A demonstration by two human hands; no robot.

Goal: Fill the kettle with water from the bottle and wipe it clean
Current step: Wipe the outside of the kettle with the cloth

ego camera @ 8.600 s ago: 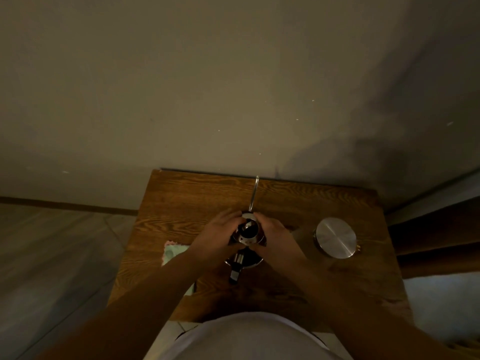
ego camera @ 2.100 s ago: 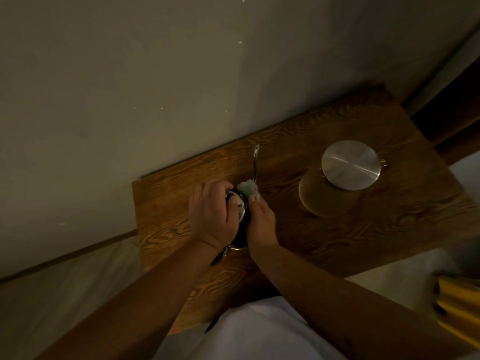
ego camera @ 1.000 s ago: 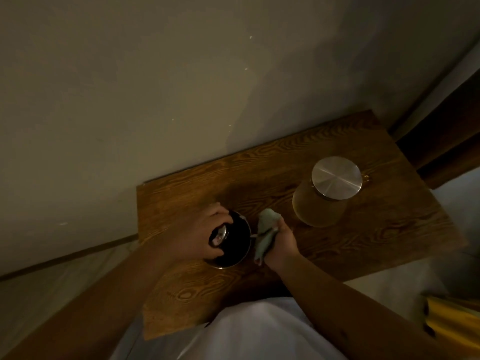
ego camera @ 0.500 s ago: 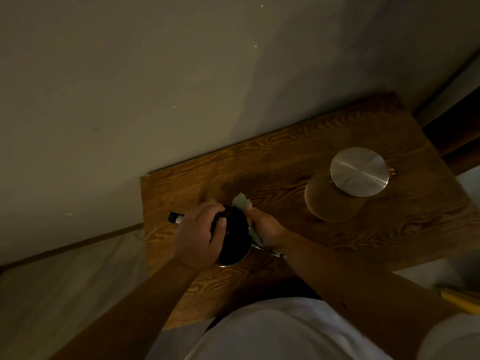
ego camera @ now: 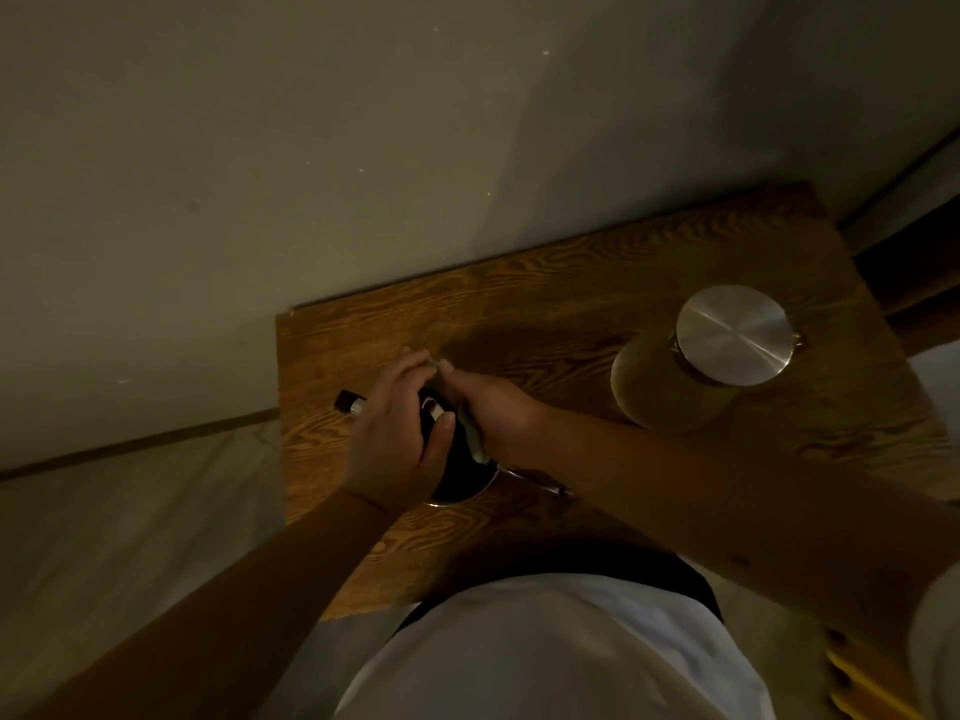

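A small dark kettle (ego camera: 465, 475) with a shiny rim stands on the wooden table (ego camera: 571, 298), near its front left. Its black-tipped handle (ego camera: 350, 403) sticks out to the left and its thin spout (ego camera: 543, 488) points right, under my right forearm. My left hand (ego camera: 397, 439) is clamped over the kettle's top. My right hand (ego camera: 491, 413) presses a pale green cloth (ego camera: 472, 439) against the kettle's right side. The bottle (ego camera: 675, 387), a clear jar with a round steel lid (ego camera: 735, 335), stands at the table's right.
A plain wall rises directly behind the table. Pale floor lies to the left. A dark wooden piece of furniture (ego camera: 914, 272) stands beyond the right edge, and something yellow (ego camera: 867, 683) shows at the bottom right. My white shirt fills the bottom middle.
Over the last second the kettle has been turned, so its handle points left and its spout right. My right hand has slid the cloth along the kettle's right side, closer to my left hand.
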